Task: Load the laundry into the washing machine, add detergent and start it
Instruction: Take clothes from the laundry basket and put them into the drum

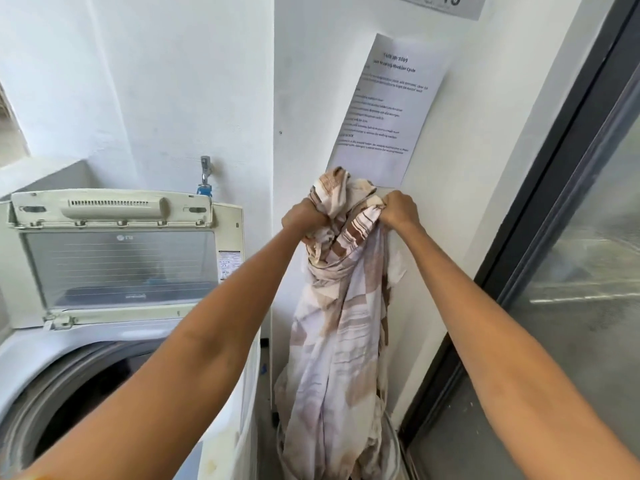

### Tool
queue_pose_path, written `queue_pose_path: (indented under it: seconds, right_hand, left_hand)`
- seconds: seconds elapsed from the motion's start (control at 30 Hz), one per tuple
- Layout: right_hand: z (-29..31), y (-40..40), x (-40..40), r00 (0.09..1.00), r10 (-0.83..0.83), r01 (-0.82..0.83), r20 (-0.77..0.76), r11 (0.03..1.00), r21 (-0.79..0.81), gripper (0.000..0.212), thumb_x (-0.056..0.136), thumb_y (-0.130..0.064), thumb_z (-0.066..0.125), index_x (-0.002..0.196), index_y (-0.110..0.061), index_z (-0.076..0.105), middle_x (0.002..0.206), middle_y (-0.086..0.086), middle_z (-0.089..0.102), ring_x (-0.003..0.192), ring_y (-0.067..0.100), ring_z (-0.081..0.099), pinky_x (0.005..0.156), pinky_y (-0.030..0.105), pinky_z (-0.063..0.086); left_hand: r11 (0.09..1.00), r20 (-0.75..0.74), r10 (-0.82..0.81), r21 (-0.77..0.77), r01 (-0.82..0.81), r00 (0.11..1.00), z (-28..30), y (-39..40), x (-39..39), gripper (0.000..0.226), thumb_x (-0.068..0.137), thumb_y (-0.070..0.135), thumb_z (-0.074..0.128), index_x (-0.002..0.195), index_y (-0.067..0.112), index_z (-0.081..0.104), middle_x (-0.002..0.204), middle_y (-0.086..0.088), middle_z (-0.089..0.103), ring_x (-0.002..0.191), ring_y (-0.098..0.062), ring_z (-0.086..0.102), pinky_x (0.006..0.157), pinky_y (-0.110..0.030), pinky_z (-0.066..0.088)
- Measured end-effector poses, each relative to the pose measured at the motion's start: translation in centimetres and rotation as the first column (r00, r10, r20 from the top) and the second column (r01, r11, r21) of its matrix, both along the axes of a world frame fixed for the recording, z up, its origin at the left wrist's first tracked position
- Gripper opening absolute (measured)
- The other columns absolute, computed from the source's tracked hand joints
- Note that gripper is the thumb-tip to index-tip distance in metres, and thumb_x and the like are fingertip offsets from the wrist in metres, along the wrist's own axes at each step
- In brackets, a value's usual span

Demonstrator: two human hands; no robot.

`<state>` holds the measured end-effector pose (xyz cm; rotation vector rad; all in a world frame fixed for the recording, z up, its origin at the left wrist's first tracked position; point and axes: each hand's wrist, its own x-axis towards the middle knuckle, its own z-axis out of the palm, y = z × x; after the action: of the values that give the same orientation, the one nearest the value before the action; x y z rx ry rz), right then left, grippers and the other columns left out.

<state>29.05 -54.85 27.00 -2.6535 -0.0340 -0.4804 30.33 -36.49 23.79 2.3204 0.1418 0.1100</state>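
Note:
A long white cloth with brown and beige stripes [341,334] hangs in front of the wall, right of the washing machine. My left hand [304,216] grips its bunched top on the left side. My right hand [398,209] grips the top on the right side. Both hands hold it up at about chest height, and its lower end trails down into a basket [393,452] on the floor. The top-loading washing machine [69,344] stands at the left with its lid [117,258] raised and the dark drum opening [86,403] exposed.
A printed instruction sheet [384,109] is taped to the white wall behind the cloth. A water tap [205,173] sticks out above the machine. A dark-framed glass door [571,271] runs along the right side, close to my right arm.

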Motion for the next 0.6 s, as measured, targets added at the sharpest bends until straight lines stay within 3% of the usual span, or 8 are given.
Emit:
queue_pose_path:
  seconds: [0.03, 0.13, 0.2, 0.3, 0.4, 0.47, 0.53, 0.6]
  right_hand:
    - [-0.4, -0.1, 0.0, 1.000, 0.001, 0.000, 0.002, 0.999, -0.041, 0.010, 0.083, -0.009, 0.052, 0.077, -0.004, 0.059, 0.103, 0.027, 0.065, 0.098, 0.040, 0.062, 0.069, 0.032, 0.041]
    - [-2.2, -0.5, 0.3, 1.000, 0.012, -0.016, -0.023, 0.989, -0.144, 0.023, 0.085, -0.008, 0.052, 0.107, 0.000, 0.055, 0.107, 0.026, 0.062, 0.098, 0.040, 0.062, 0.079, 0.038, 0.049]
    - [-3.9, -0.7, 0.1, 0.998, 0.007, -0.020, -0.058, 0.973, -0.231, 0.022, 0.083, -0.003, 0.050, 0.105, 0.000, 0.056, 0.105, 0.026, 0.063, 0.095, 0.039, 0.064, 0.077, 0.038, 0.050]
    - [-7.9, -0.4, -1.0, 0.990, 0.033, -0.070, -0.135, 0.957, -0.283, 0.022, 0.081, -0.005, 0.052, 0.100, -0.001, 0.064, 0.104, 0.024, 0.066, 0.099, 0.038, 0.064, 0.077, 0.037, 0.050]
    - [-12.9, 0.3, -2.8, 0.970, 0.073, -0.115, -0.232, 0.978, -0.173, 0.020, 0.080, -0.010, 0.058, 0.096, -0.001, 0.066, 0.100, 0.023, 0.068, 0.097, 0.036, 0.066, 0.078, 0.036, 0.052]
    - [-15.4, 0.7, -3.7, 0.913, 0.138, -0.159, -0.384, 0.987, -0.022, 0.023, 0.076, -0.015, 0.066, 0.097, -0.005, 0.067, 0.096, 0.021, 0.071, 0.084, 0.033, 0.069, 0.076, 0.038, 0.058]
    - [-16.7, 0.7, -4.1, 0.837, 0.210, -0.116, -0.506, 0.971, 0.211, 0.044, 0.074, -0.013, 0.075, 0.114, -0.006, 0.060, 0.096, 0.018, 0.070, 0.065, 0.026, 0.067, 0.065, 0.034, 0.060]
    - [-17.4, 0.4, -3.8, 0.859, 0.222, -0.054, -0.461, 0.935, 0.351, 0.076, 0.072, -0.015, 0.080, 0.136, -0.010, 0.040, 0.114, 0.016, 0.060, 0.077, 0.026, 0.065, 0.066, 0.032, 0.059]
  left_hand:
    - [1.000, 0.004, 0.010, -0.018, -0.010, 1.000, -0.2, 0.2, 0.0, 0.056, 0.071, 0.039, 0.068, 0.120, 0.016, 0.054, 0.110, -0.009, 0.067, 0.091, -0.031, 0.069, 0.081, -0.042, 0.057]
    - [0.989, 0.062, 0.089, -0.123, -0.081, 0.994, -0.2, 0.8, 0.1, 0.057, 0.070, 0.042, 0.066, 0.120, 0.015, 0.054, 0.113, -0.009, 0.066, 0.097, -0.032, 0.066, 0.084, -0.043, 0.056]
    - [0.959, 0.122, 0.157, -0.256, -0.122, 0.980, 0.4, 1.3, 0.3, 0.051, 0.076, 0.038, 0.066, 0.120, 0.014, 0.054, 0.114, -0.010, 0.065, 0.102, -0.032, 0.063, 0.087, -0.043, 0.055]
    - [0.900, 0.154, 0.206, -0.417, -0.126, 0.966, 1.6, 2.2, 0.8, 0.055, 0.068, 0.039, 0.066, 0.118, 0.019, 0.058, 0.108, -0.008, 0.067, 0.098, -0.032, 0.066, 0.081, -0.044, 0.057]
    - [0.908, 0.124, 0.188, -0.401, -0.124, 0.974, 1.1, 2.3, 1.1, 0.056, 0.066, 0.040, 0.066, 0.117, 0.019, 0.058, 0.108, -0.008, 0.067, 0.095, -0.031, 0.066, 0.079, -0.045, 0.058]
    - [0.918, 0.124, 0.174, -0.379, -0.115, 0.977, 0.7, 1.7, 0.8, 0.054, 0.069, 0.039, 0.066, 0.118, 0.019, 0.057, 0.110, -0.008, 0.066, 0.097, -0.030, 0.065, 0.081, -0.044, 0.057]
    - [0.915, 0.151, 0.138, -0.397, -0.068, 0.979, 1.2, 1.1, 0.8, 0.051, 0.070, 0.036, 0.067, 0.118, 0.021, 0.057, 0.110, -0.006, 0.067, 0.097, -0.028, 0.065, 0.083, -0.043, 0.057]
    - [0.884, 0.218, 0.072, -0.465, 0.039, 0.973, 2.8, 0.6, 0.4, 0.049, 0.068, 0.031, 0.071, 0.115, 0.023, 0.059, 0.108, -0.003, 0.068, 0.097, -0.024, 0.065, 0.085, -0.040, 0.056]
